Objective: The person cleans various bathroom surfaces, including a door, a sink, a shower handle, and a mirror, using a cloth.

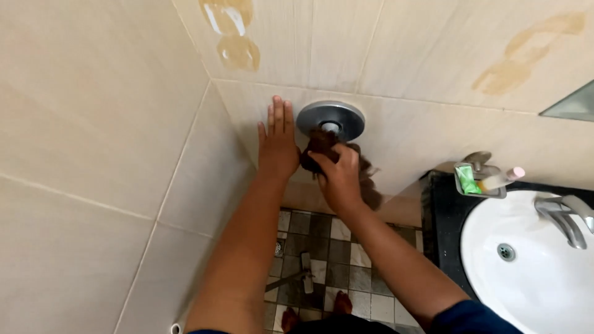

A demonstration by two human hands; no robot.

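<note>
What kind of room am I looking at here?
Most likely a bathroom: a white basin with a metal tap, tiled walls, and a floor drain in the checked floor tiles.

wall fitting [330, 119] left of sink [526, 272] | tap [566, 216] on sink (right edge)

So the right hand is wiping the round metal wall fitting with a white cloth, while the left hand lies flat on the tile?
Not quite: the head view shows the cloth is dark brown, not white. The right hand does press it on the round metal wall fitting, with the left hand flat on the tile.
</note>
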